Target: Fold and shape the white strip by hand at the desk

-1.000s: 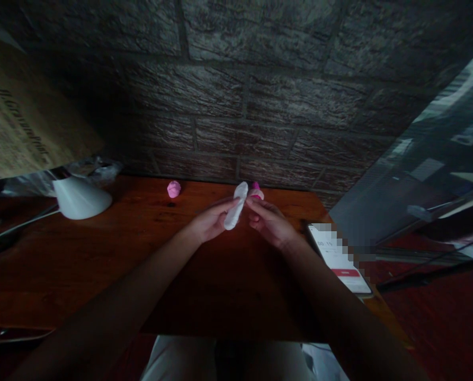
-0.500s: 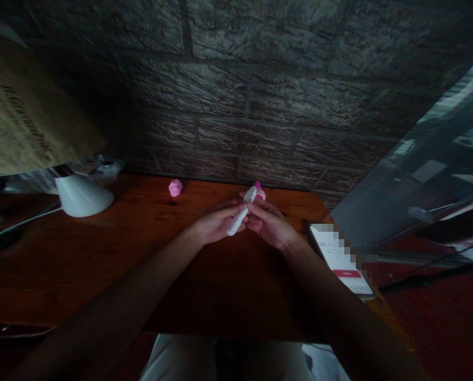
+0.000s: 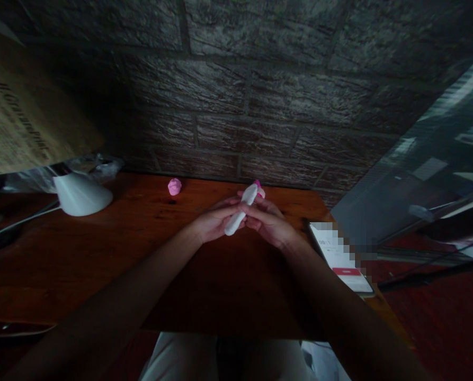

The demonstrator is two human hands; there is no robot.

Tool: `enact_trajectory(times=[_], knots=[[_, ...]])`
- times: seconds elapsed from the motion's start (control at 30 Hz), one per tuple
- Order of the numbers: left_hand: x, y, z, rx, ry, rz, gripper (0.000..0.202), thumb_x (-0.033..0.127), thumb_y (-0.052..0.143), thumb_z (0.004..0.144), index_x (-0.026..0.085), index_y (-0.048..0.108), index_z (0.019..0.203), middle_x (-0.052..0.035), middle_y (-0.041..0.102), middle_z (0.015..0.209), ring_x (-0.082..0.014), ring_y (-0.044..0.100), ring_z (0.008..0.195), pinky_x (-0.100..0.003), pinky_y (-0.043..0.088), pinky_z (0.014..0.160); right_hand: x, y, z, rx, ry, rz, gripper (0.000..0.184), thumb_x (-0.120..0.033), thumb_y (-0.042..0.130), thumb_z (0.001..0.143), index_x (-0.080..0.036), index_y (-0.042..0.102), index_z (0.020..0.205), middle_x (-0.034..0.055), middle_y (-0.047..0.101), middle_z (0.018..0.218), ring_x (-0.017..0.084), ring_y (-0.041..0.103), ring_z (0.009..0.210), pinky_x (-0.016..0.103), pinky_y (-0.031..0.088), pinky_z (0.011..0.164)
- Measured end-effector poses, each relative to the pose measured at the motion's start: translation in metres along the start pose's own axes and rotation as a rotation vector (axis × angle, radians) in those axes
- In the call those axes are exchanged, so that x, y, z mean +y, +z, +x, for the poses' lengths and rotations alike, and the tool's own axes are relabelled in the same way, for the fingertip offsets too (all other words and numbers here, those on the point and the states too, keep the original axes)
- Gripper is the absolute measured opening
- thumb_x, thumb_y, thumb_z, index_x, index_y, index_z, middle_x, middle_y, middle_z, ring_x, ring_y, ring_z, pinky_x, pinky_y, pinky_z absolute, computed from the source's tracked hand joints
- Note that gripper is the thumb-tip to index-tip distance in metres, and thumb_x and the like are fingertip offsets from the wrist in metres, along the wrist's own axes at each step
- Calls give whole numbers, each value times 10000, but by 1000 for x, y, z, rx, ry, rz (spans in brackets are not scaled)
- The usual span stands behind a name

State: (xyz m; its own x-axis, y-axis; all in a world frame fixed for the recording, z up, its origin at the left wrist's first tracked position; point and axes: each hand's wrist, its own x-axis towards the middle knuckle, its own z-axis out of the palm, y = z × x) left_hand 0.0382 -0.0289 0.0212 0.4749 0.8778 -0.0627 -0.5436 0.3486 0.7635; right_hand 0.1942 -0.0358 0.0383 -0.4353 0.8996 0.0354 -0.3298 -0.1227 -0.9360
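Observation:
A long, flattened white piece of modelling clay (image 3: 233, 223) slants between my two hands above the wooden table. My left hand (image 3: 213, 223) grips it from the left, thumb laid against its middle. On the other side my right hand (image 3: 271, 226) is closed on it too, the thumb pressing near the same spot. Most of the fingers are hidden behind the clay. Just beyond its upper end, partly covered, sit magenta and pale pink lumps (image 3: 261, 192). Farther left a round pink lump (image 3: 175, 186) lies on the table.
The wooden table (image 3: 113, 248) runs up to a dark brick wall (image 3: 220, 90). A lamp with a white base (image 3: 83, 194) and printed paper shade (image 3: 25, 111) stands left. On the right edge lies a lit phone (image 3: 333, 251), beside a grey panel (image 3: 383, 201).
Both hands keep hold of the white clay and have barely moved. My thumbs now meet closer together over its middle, and slightly more of its upper part shows.

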Motion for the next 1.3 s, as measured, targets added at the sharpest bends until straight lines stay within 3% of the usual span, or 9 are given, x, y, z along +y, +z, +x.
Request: enact_trajectory(times=[0.3, 0.53, 0.7, 0.9, 1.17, 1.3], knots=[[-1, -2, 1, -21, 23, 44, 273, 136, 797, 702, 158, 723, 965, -46, 720, 882, -136, 650, 721, -255, 504, 681, 4, -1, 2, -35, -13, 8, 425, -290, 859, 626, -273, 738, 1033, -4, 632, 792, 83, 425, 570, 216, 344, 466], [1, 1, -1, -27, 34, 1, 130, 134, 766, 753, 158, 717, 871, -23, 700, 800, -113, 640, 710, -232, 489, 684, 3, -2, 2, -17, 35, 66, 401, -491, 807, 687, -251, 743, 1001, -17, 596, 669, 96, 465, 560, 232, 428, 535], [-1, -1, 1, -39, 15, 13, 156, 153, 773, 752, 163, 722, 900, -31, 702, 800, -126, 650, 712, -246, 496, 694, 4, -3, 3, 2, 42, 75, 352, -454, 827, 685, -251, 754, 963, -16, 624, 714, 74, 443, 538, 230, 445, 561], [0, 2, -1, -20, 4, -16, 111, 155, 785, 741, 161, 727, 835, -25, 701, 786, -115, 643, 706, -230, 492, 665, 2, 1, 2, -5, 37, 87, 428, -550, 784, 698, -228, 746, 977, 41, 683, 861, 114, 543, 637, 273, 490, 605], [2, 4, -1, 11, -22, -18, 69, 141, 749, 772, 164, 718, 830, -22, 706, 817, -115, 648, 733, -244, 498, 693, 3, 1, 3, 44, 48, 117, 446, -548, 814, 653, -220, 731, 945, 24, 671, 804, 117, 557, 640, 262, 487, 600], [2, 4, -1, 31, -33, -14, 87, 128, 724, 785, 157, 710, 865, -19, 694, 781, -100, 629, 669, -226, 490, 648, 2, 2, 3, 72, 37, 116, 413, -576, 797, 662, -207, 710, 826, 4, 630, 713, 102, 526, 603, 235, 452, 563]])
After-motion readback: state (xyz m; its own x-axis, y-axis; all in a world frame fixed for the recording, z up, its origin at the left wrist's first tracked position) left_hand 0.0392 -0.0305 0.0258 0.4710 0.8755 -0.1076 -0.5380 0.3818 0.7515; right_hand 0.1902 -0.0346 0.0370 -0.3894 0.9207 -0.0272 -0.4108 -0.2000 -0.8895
